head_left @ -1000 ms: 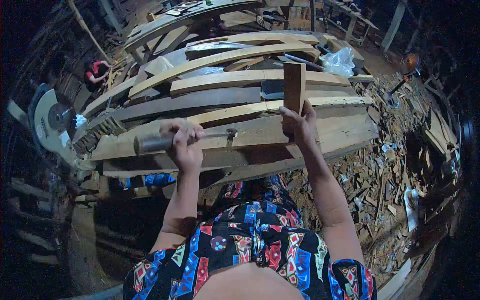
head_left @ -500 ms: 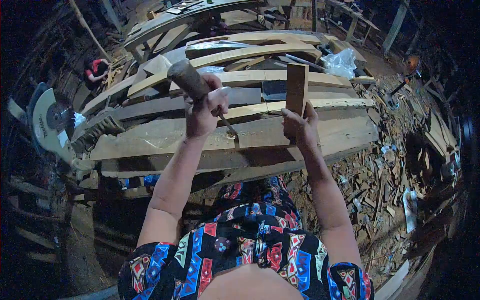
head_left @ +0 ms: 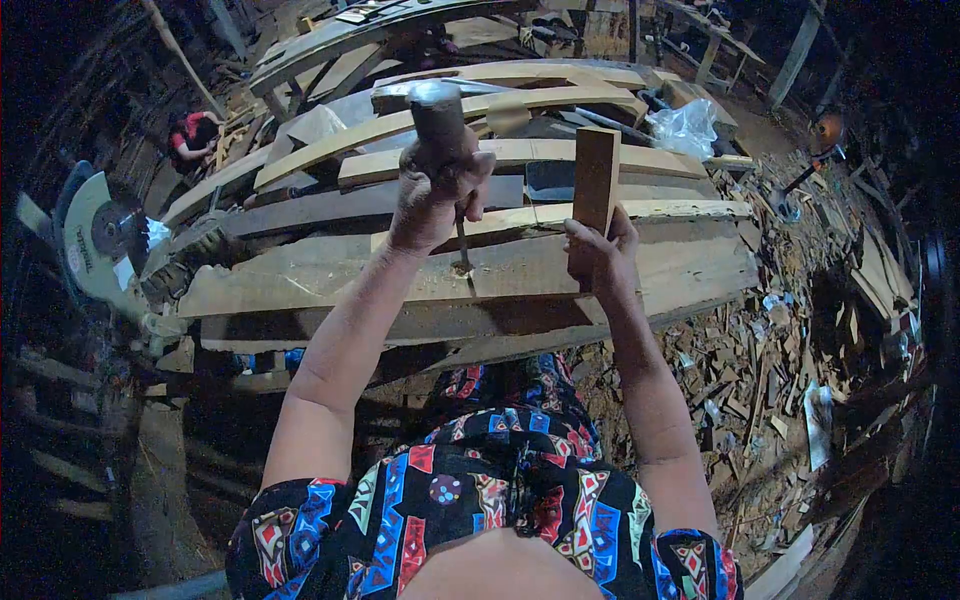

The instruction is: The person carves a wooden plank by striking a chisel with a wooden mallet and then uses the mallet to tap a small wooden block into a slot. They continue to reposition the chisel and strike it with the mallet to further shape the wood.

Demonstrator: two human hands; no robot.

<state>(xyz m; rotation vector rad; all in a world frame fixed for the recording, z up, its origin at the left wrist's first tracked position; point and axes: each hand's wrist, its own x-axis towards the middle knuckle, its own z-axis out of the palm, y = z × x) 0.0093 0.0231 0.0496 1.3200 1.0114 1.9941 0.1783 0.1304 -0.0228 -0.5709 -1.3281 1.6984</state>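
My left hand (head_left: pixel 436 195) is closed around a chisel (head_left: pixel 439 122) with a thick, pale-topped handle. Its thin metal shaft points down, and the tip meets a small chipped spot with shavings on a long wooden plank (head_left: pixel 330 275). To the right, my right hand (head_left: pixel 604 252) grips the lower end of a flat rectangular wooden block (head_left: pixel 596 178), held upright above the plank. The block and the chisel are apart.
Several curved wooden pieces (head_left: pixel 520 152) lie beyond the plank, with a clear plastic bag (head_left: pixel 684 128) at their right. A circular saw (head_left: pixel 100 235) stands at the left. Wood scraps (head_left: pixel 745 385) cover the ground at right. Another person (head_left: pixel 193 138) crouches far left.
The chisel has swung from leaning left to nearly upright, and my left hand has moved right with it. My right hand and the wooden block have hardly moved.
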